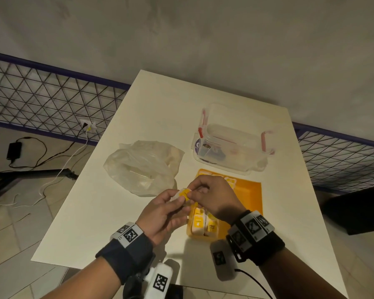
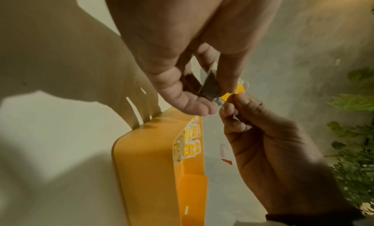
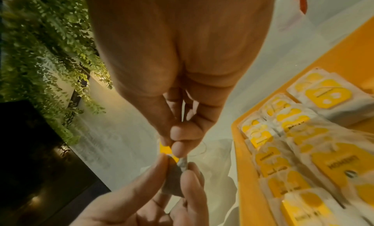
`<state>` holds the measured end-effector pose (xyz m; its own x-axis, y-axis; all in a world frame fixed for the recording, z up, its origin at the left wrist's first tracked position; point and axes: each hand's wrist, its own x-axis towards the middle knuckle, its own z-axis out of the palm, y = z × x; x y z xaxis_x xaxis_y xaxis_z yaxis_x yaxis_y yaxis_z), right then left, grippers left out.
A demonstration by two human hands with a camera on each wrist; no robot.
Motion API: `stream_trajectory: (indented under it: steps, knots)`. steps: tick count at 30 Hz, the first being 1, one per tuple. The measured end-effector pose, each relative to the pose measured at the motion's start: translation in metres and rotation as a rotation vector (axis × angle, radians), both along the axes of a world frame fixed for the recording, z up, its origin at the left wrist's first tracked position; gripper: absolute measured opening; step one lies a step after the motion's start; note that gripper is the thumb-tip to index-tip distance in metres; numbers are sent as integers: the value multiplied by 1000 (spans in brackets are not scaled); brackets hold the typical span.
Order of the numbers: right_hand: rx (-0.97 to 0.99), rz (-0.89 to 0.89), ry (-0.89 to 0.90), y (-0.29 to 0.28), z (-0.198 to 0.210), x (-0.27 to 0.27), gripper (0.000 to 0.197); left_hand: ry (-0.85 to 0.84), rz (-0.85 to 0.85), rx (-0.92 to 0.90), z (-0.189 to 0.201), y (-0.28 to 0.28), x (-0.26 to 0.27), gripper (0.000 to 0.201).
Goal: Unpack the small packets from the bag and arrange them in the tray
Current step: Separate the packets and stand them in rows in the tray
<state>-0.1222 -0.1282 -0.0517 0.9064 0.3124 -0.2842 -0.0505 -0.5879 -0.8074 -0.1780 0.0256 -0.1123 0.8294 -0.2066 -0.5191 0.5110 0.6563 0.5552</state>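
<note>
Both hands hold one small white-and-yellow packet point(image 1: 184, 194) above the table, just left of the orange tray point(image 1: 249, 190). My left hand point(image 1: 179, 199) pinches it from below between thumb and fingers. My right hand point(image 1: 192, 192) pinches its yellow end point(image 2: 232, 93) from the other side. In the right wrist view the packet point(image 3: 165, 148) shows between the fingertips of both hands. Several matching packets point(image 1: 203, 223) lie in rows in the tray's left half point(image 3: 303, 149). The crumpled clear plastic bag point(image 1: 143, 167) lies on the table to the left of the tray.
A clear plastic container point(image 1: 231, 139) with red clasps stands behind the tray. A small white device point(image 1: 221, 260) with a cable lies near the table's front edge. A wire fence and floor cables lie beyond the table's left edge.
</note>
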Motion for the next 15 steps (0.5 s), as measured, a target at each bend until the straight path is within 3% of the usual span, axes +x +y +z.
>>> stream_trajectory:
  steps: [4,7,10,15]
  knots:
    - [-59,-16,-61,-4,5,2,5,7,1,72,2,0,-1,33]
    - [-223,-58,-229,-22,16,16,8,18,15,201,1,4,-1,28]
    - [-403,-100,-287,-51,20,29,12,-2,26,303,6,15,-3,21]
    - [-546,-76,-167,-86,15,32,22,-192,90,742,8,48,1,12]
